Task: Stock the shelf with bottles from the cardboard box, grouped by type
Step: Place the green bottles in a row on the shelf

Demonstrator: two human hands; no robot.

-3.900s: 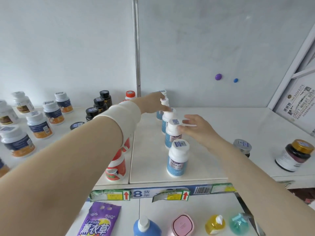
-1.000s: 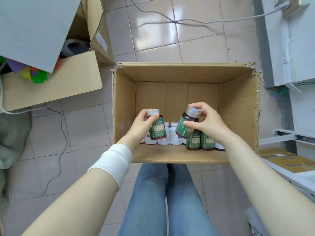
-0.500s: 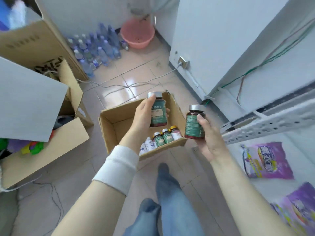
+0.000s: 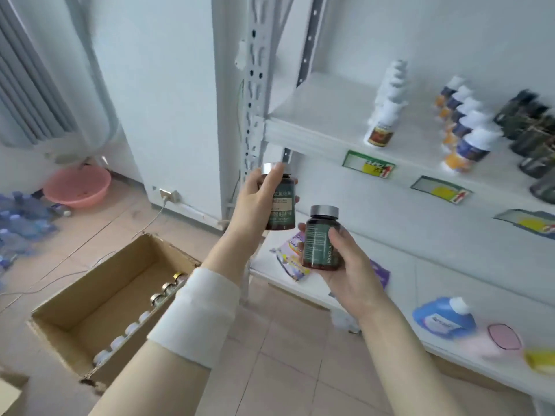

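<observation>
Head view: the left hand (image 4: pixel 255 202) grips a silver-capped green bottle (image 4: pixel 282 207), upright, in front of the shelf (image 4: pixel 324 115). The right hand (image 4: pixel 350 267) holds a matching bottle (image 4: pixel 319 244), just beside and lower. Blurred bottle rows (image 4: pixel 468 127) stand on the shelf. Left of the shelf, an open cardboard box (image 4: pixel 99 295) holds boxed bottles (image 4: pixel 165 292).

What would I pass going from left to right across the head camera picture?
A pink basin → higher green-label bottle in the left hand → lower green-label bottle in the right hand → white bottles with brown labels → blue-and-orange bottles → dark bottles.
</observation>
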